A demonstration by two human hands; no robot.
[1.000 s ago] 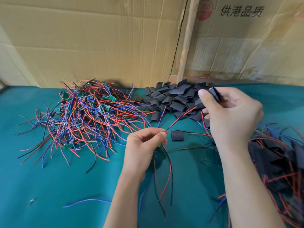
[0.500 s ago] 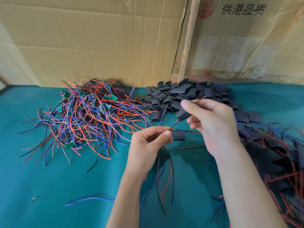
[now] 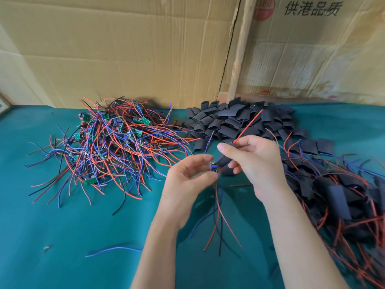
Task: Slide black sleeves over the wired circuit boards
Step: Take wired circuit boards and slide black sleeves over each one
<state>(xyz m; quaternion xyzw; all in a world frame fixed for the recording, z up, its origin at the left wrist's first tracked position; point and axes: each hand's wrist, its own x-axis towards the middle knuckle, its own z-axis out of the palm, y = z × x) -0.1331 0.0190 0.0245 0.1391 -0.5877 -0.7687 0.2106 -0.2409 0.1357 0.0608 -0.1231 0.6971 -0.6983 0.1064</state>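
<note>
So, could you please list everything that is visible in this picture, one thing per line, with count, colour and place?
wired boards: a big tangled pile, green boards with red, blue and black wires, back left on the cloth
sleeves: a heap, black, back centre
sleeved boards: a pile, black with red and blue wires, right side
loose wire: one, blue, front left
cloth: one, teal, covers the table
cardboard: tan sheets, standing behind
held board: one, blue-green, wires hanging below, in the left hand's grip
held sleeve: one, black, on the red wire, in the right hand's grip
left hand: centre
right hand: centre right
</note>
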